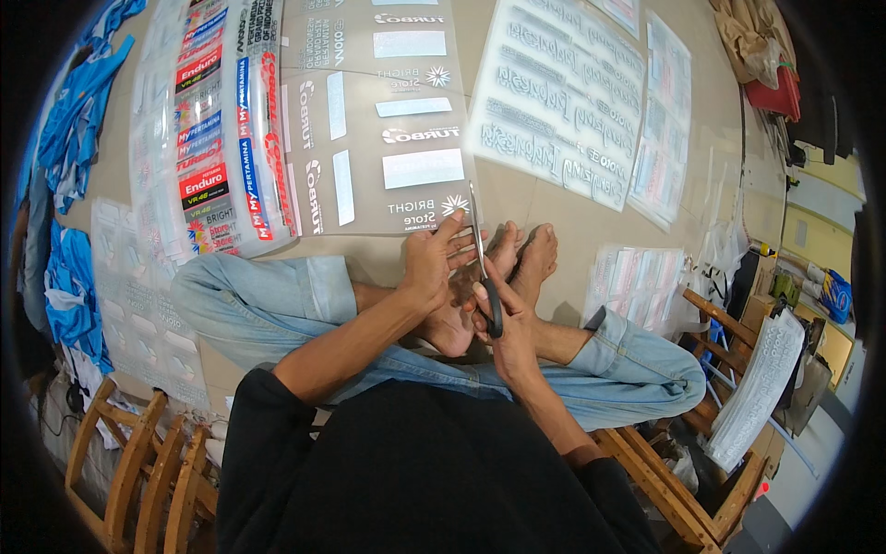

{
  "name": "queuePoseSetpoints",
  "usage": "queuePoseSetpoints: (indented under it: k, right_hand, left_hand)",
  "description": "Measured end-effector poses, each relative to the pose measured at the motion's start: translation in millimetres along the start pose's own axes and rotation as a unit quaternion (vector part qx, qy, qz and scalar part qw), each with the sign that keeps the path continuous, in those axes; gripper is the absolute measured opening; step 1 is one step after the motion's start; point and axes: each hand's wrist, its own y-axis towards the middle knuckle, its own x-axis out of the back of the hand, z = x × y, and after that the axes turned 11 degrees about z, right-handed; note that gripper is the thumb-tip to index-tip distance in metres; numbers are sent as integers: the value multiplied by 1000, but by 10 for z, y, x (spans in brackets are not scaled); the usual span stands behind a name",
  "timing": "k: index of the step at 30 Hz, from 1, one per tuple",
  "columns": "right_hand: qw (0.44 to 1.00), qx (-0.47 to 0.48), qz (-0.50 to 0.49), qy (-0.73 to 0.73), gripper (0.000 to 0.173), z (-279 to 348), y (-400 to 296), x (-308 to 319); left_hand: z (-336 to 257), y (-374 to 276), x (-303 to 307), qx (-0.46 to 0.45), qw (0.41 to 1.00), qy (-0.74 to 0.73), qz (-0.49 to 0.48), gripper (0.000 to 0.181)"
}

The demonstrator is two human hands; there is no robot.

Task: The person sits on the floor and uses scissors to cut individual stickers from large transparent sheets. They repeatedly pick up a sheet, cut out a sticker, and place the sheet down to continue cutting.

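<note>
A pair of scissors [493, 298] with black handles is in my right hand [509, 325], its blades pointing away from me along the right edge of a translucent printed transfer sheet [360, 159]. My left hand [432, 260] touches that sheet's near right corner with thumb and fingers. White and pale blue logos and rectangles cover the sheet, which lies flat on the tiled floor. To its left is a stack of colourful printed film [208, 138], and on the right a sheet with repeated white lettering [557, 104].
My crossed legs and bare feet [536, 260] are close to the hands. More printed sheets [637, 284] lie at the right. Blue garments [76, 138] are at the far left. Wooden frames [138, 471] stand behind on both sides, one with a printed sheet [758, 388] over it.
</note>
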Motion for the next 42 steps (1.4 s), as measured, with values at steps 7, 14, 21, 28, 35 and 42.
queuePoseSetpoints:
  k: [7, 14, 21, 28, 35, 42]
  right_hand:
    - [1000, 6, -4, -3, 56, 3, -13, -16]
    - [1000, 6, -9, -1, 56, 3, -10, -14]
    - [1000, 10, -5, 15, 53, 75, 88, -27]
    - [1000, 30, 4, 10, 50, 149, 252, -23]
    - [983, 54, -59, -165, 46, 379, 449, -156]
    - [999, 33, -21, 18, 51, 494, 758, -139]
  left_hand:
    - [-18, -12, -14, -3, 1000, 14, 7, 32]
    - [-57, -19, -13, 15, 999, 46, 5, 36]
    - [-98, 22, 41, 32, 996, 84, 7, 37]
    - [-136, -7, 14, 49, 996, 81, -1, 35]
    - [-192, -35, 2, 33, 997, 73, -14, 27]
    - [-302, -99, -49, 22, 996, 88, 18, 24]
